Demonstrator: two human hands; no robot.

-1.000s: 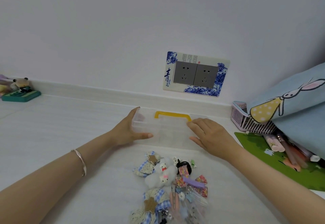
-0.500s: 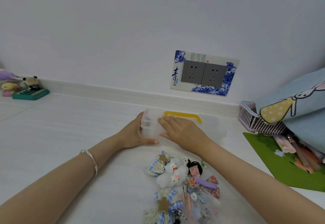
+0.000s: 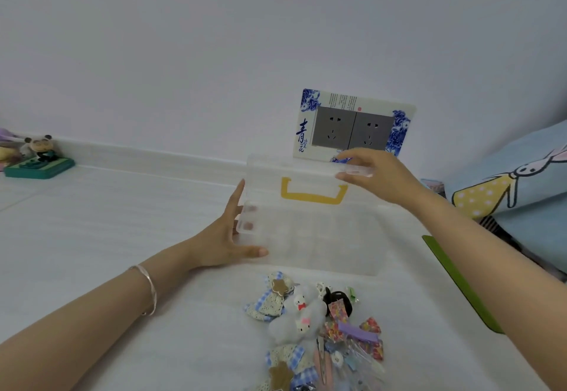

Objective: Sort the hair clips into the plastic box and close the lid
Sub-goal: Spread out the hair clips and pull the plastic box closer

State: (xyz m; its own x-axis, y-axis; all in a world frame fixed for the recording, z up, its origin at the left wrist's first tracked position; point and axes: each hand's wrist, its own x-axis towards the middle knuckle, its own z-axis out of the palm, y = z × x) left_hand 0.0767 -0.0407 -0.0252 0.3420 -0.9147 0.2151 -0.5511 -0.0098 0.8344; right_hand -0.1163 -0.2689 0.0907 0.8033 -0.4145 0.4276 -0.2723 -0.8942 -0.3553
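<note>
A clear plastic box (image 3: pixel 322 243) stands on the white surface in front of me. Its lid (image 3: pixel 267 185), with a yellow handle (image 3: pixel 313 196), is raised almost upright. My left hand (image 3: pixel 227 237) grips the box's left end, fingers seen through the plastic. My right hand (image 3: pixel 380 179) pinches the lid's top right edge. A heap of hair clips (image 3: pixel 322 329) lies near me, below the box: checked bows, a white fluffy cat clip, a purple clip, patterned bows.
A double wall socket (image 3: pixel 352 128) with blue-flower frame is behind the box. A small panda figure on a green base (image 3: pixel 40 162) sits far left. Right: a blue cartoon cushion (image 3: pixel 521 188) and a green mat (image 3: pixel 460 283).
The lid has gone from flat on the box to raised upright. My right hand moved from the lid's top to its upper right edge. My left hand stays on the box's left end.
</note>
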